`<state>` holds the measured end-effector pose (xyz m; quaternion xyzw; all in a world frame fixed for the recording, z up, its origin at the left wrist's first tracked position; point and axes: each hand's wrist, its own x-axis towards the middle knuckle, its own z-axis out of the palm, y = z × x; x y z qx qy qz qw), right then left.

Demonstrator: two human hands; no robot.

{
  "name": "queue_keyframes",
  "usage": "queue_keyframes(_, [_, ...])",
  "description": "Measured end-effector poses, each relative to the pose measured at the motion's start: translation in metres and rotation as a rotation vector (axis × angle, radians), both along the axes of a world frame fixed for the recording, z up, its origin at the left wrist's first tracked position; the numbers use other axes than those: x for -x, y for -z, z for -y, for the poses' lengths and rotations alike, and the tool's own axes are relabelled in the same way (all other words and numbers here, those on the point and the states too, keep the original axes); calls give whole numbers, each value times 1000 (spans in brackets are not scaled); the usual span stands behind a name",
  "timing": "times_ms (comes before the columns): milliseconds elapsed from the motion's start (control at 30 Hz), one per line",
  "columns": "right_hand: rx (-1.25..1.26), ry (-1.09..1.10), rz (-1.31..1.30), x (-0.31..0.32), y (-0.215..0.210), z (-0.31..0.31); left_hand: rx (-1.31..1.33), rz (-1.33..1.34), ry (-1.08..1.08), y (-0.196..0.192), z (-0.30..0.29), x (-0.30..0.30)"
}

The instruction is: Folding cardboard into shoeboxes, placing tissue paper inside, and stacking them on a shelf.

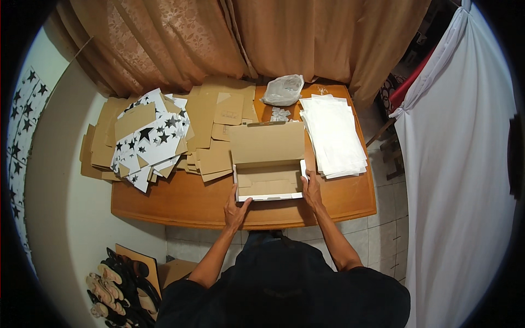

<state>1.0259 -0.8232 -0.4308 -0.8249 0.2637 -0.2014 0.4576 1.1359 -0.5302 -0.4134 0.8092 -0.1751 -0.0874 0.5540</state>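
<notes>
A cardboard box [270, 197], brown inside and white along its outer edges, rests near the front of the wooden table with its lid [268, 145] raised at the back. Its brown bottom shows, with a folded flap lying in it. My left hand [235, 212] grips the near left corner, the thumb along the front wall. On the opposite side, my right hand [311, 191] is closed around the right wall near the front corner. The fingers of both hands are partly hidden by the box walls.
Brown flat cardboard pieces [210, 161] and white star-printed pieces [146, 134] lie heaped on the left of the table [180, 205]. White sheets [332, 136] are stacked at right. Behind the box are a plastic bag [284, 91] and small whitish pieces [280, 114]. Shoes [112, 290] stand lower left.
</notes>
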Motion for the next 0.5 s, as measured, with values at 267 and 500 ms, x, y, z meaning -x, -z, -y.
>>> queue_keyframes(267, [-89, -50, -133, 6, -12, -25, -212, 202, 33, 7, -26, 8])
queue_keyframes(500, [258, -277, -32, 10, 13, -24, -423, 372, 101, 31, -26, -3])
